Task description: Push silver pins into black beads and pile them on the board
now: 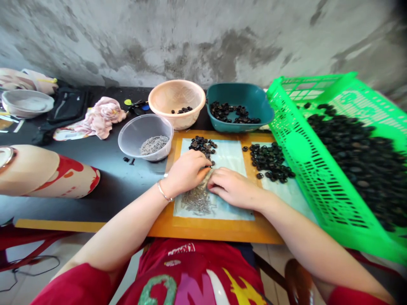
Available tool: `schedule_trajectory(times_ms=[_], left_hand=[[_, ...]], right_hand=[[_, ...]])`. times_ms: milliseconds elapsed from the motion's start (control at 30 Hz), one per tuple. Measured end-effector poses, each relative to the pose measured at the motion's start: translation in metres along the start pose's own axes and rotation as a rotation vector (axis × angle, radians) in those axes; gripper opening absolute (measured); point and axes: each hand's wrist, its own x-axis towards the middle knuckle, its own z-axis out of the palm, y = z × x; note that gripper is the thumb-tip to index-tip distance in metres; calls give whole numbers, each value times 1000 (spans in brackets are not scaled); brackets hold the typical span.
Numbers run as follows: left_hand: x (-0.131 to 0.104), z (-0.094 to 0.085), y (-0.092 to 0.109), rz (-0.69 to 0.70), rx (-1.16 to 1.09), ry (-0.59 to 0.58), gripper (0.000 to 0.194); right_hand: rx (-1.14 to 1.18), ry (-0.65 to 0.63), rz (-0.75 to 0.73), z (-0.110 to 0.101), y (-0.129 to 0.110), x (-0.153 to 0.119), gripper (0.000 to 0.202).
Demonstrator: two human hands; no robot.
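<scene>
My left hand (188, 169), a thin bracelet on its wrist, is closed with thumb and fingertips pinched on a small black disc (208, 166). My right hand (233, 188) is beside it with fingers curled together over the pins; whatever they hold is hidden. Under and between the hands lies a heap of thin metal pins (197, 203) on a pale blue sheet (232, 212). Just beyond my left hand is a small pile of black round parts (202, 145), some showing holes. Another pile of black round parts (270, 161) lies to the right.
A clear bowl (127, 135) holds more pins. Behind stand a peach basket (155, 95) and a teal basin (240, 89) with black parts. A green crate (305, 169) full of black parts borders the right. A large tumbler (47, 171) lies left; a pink cloth (103, 118) is behind.
</scene>
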Motion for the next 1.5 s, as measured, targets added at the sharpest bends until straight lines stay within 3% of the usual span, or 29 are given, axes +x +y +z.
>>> schedule_trajectory(times_ms=[167, 333, 467, 600, 833, 967, 1133, 1367, 1500], left_hand=[[1, -3, 2, -281, -241, 146, 15], [5, -5, 4, -523, -696, 162, 20], [7, -5, 6, -631, -1027, 167, 24], [8, -5, 9, -674, -1186, 176, 26], [7, -5, 12, -658, -1184, 132, 21], [6, -4, 12, -620, -1139, 130, 20], [5, -2, 9, -601, -1077, 159, 26], [4, -3, 10, -603, -1053, 121, 25], [4, -3, 10, -603, -1029, 120, 23]], right_hand=[[-37, -16, 15, 4, 1, 0, 6], [-111, -18, 9, 11, 3, -1, 6], [-116, -18, -19, 8, 1, -3, 6], [-20, -13, -18, 2, 2, -4, 7], [234, 60, 156, -2, 4, -4, 9], [311, 76, 170, 1, 6, -2, 14], [328, 56, 175, 0, 6, -1, 13], [343, 192, 267, -10, 13, -5, 10], [189, 156, 167, -7, 13, -4, 9]])
